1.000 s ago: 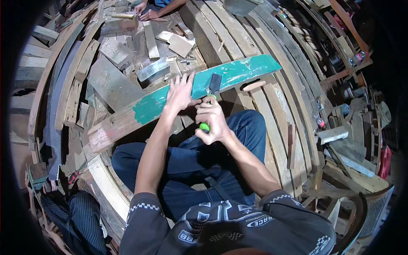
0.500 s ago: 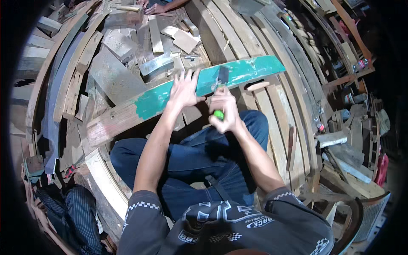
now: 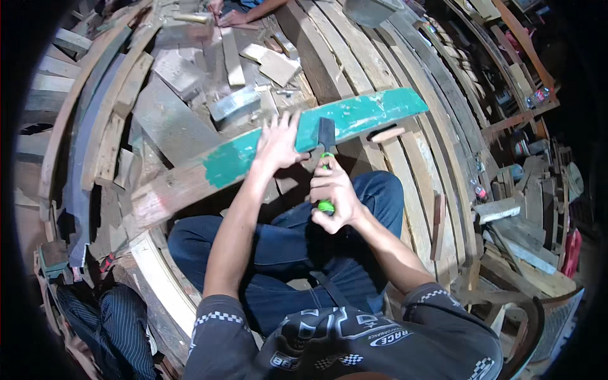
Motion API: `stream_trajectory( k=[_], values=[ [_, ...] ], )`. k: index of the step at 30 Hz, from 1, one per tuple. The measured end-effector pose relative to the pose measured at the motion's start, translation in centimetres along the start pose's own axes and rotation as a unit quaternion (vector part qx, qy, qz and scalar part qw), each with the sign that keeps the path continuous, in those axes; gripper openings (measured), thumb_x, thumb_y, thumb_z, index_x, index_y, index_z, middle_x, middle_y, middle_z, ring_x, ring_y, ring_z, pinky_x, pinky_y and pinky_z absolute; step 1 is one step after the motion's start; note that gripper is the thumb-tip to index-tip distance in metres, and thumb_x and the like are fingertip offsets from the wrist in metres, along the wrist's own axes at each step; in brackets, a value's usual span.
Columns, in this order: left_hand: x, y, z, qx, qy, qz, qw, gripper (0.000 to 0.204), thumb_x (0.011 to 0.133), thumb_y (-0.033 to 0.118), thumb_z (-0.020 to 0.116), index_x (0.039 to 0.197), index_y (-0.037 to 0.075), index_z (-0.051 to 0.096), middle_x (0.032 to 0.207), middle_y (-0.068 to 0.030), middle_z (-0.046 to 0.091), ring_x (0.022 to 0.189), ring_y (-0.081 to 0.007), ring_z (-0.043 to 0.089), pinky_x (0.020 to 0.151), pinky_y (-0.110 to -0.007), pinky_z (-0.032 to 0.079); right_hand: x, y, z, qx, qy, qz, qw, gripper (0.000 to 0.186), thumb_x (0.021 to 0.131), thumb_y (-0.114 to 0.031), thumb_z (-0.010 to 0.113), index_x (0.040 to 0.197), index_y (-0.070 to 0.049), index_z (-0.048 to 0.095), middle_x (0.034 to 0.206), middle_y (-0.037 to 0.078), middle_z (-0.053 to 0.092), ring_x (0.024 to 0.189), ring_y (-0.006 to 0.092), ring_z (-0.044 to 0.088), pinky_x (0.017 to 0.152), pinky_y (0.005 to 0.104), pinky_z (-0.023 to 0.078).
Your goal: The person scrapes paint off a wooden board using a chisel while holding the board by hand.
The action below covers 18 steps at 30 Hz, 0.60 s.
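Note:
A long plank, teal paint over most of it and bare wood at its left end, lies crosswise in front of me over my crossed legs. My left hand rests on it, fingers spread and open. My right hand grips the green handle of a scraper or chisel-like tool, its flat dark blade on the teal surface just right of my left hand. A short wooden stick lies beside the plank's near edge, on the right.
Wood offcuts and a metal block lie beyond the plank. Another person's hands work at the top. Slatted timbers line my right, stacked boards my left. A bottle and bucket sit farther off.
The tool and my right hand first moved right and away from me, then back toward me along the plank's face. My left hand has shifted slightly right.

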State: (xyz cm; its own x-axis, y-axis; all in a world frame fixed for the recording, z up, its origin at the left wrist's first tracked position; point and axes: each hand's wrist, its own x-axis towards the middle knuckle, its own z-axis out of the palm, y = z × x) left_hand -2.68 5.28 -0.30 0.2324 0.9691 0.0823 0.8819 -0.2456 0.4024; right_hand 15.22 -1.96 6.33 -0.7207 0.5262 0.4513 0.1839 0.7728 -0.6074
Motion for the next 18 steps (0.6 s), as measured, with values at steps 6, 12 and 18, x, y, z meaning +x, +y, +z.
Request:
stream_trajectory(
  k=[6, 12, 18],
  values=[
    [0.5, 0.9, -0.7, -0.009, -0.009, -0.004, 1.000, 0.117, 0.064, 0.043, 0.089, 0.157, 0.008, 0.027, 0.147, -0.0213, 0.045, 0.137, -0.0427, 0.041, 0.118, -0.061, 0.026, 0.2, 1.1, -1.4, -0.028, 0.047, 0.009, 0.998, 0.026, 0.045, -0.028, 0.062, 0.057, -0.008, 0.052, 0.057, 0.006, 0.045, 0.060, 0.0283, 0.048, 0.089, 0.0445, 0.041],
    [0.2, 1.2, -1.9, -0.011, -0.012, -0.003, 1.000, 0.114, 0.064, 0.043, 0.090, 0.154, 0.004, 0.032, 0.147, -0.0215, 0.046, 0.140, -0.0447, 0.039, 0.115, -0.060, 0.031, 1.6, 2.4, -3.6, -0.044, 0.066, 0.022, 0.997, 0.027, 0.047, -0.027, 0.063, 0.058, -0.005, 0.052, 0.061, 0.013, 0.048, 0.063, 0.0346, 0.051, 0.076, 0.0411, 0.043],
    [0.4, 0.3, -0.2, 0.005, -0.014, -0.004, 1.000, 0.119, 0.065, 0.047, 0.089, 0.157, 0.006, 0.026, 0.151, -0.0236, 0.041, 0.138, -0.0460, 0.040, 0.116, -0.062, 0.028, 0.3, 1.2, -1.4, -0.008, 0.025, -0.019, 0.999, 0.025, 0.045, -0.025, 0.064, 0.056, -0.008, 0.050, 0.058, 0.007, 0.045, 0.063, 0.0297, 0.051, 0.085, 0.0433, 0.041]
  ],
)
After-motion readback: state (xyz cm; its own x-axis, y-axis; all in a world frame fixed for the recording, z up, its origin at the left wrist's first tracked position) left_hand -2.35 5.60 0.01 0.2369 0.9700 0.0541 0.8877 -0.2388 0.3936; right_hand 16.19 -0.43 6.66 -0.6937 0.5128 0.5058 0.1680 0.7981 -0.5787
